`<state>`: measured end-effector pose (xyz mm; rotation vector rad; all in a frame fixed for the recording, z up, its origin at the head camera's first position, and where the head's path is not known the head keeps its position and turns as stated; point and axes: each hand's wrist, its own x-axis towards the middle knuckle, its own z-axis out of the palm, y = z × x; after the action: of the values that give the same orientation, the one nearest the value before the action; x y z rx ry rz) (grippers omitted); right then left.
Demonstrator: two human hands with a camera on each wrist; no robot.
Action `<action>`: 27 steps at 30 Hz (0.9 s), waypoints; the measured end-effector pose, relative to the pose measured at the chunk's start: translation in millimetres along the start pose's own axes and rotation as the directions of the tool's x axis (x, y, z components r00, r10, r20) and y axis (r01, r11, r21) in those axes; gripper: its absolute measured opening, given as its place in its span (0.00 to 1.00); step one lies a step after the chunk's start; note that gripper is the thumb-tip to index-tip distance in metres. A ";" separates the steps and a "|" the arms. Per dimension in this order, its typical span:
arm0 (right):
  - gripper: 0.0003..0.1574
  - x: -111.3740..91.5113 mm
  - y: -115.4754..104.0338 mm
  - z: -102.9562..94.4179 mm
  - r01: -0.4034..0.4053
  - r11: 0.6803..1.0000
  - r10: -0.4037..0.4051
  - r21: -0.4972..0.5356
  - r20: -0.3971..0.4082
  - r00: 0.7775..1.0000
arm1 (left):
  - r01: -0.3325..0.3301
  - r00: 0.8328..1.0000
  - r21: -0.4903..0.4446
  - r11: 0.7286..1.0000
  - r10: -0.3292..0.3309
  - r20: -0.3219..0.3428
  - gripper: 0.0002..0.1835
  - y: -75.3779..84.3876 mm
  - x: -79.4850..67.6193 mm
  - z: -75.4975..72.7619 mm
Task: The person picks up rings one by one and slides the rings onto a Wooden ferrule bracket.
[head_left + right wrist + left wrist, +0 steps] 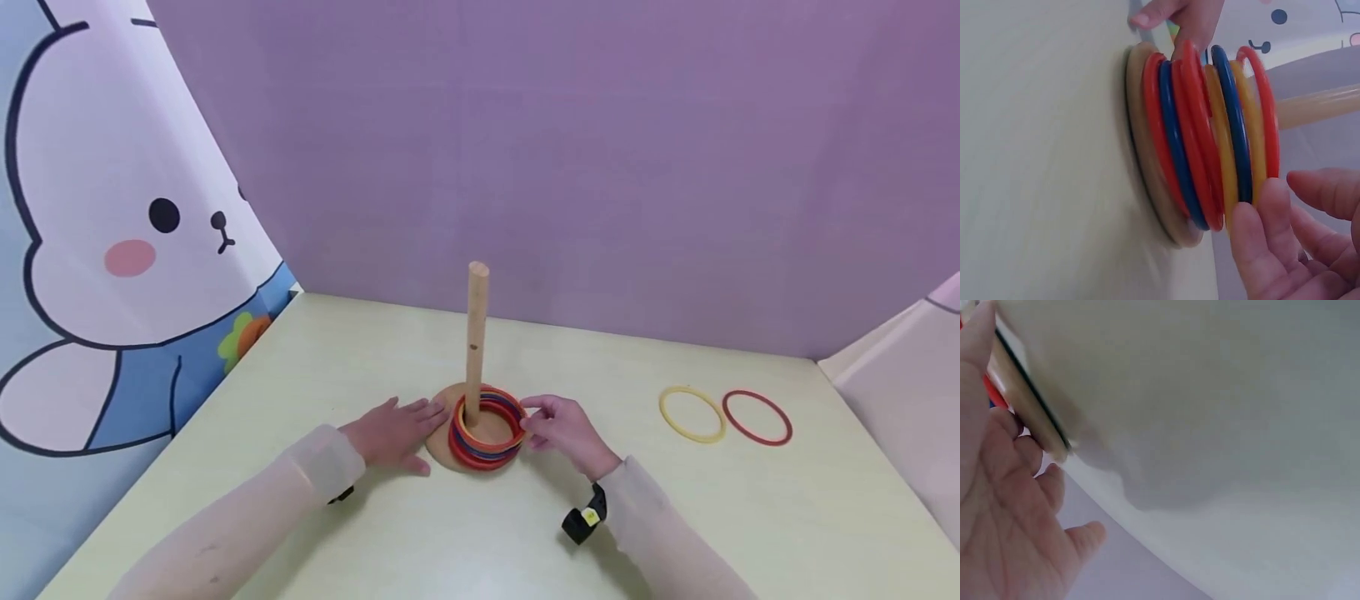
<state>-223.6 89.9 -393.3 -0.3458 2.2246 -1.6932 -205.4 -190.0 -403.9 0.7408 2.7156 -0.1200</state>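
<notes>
A round wooden base (439, 448) with an upright wooden post (477, 333) stands on the table. Red, blue and yellow rings (1175, 147) are stacked around the post on the base; the top ring is a red ring (1266, 106). Fingers straight and spread, my left hand (393, 433) rests on the base's left edge, as the left wrist view also shows. On the other side, my right hand (562, 429) holds the top red ring at its outer edge with thumb and fingertips. Two of its fingertips (1272, 200) lie against the upper rings' rims.
Farther right on the pale table (450, 542) lie a yellow ring (712, 437) and a red ring (772, 442), side by side. A purple backdrop (600, 167) rises behind the table. On the left hangs a cloth with a cartoon animal (90, 183).
</notes>
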 end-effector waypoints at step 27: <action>0.26 -53.3 69.1 -177.9 -0.134 0.749 -0.006 -0.649 -0.209 0.978 | -0.197 0.980 0.025 0.980 0.198 -0.022 0.40 -1.1 -19.5 -3.1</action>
<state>-244.8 286.2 -410.7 -0.2553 2.9047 -0.8630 -191.0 -199.8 -394.6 1.0193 2.6491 -0.0957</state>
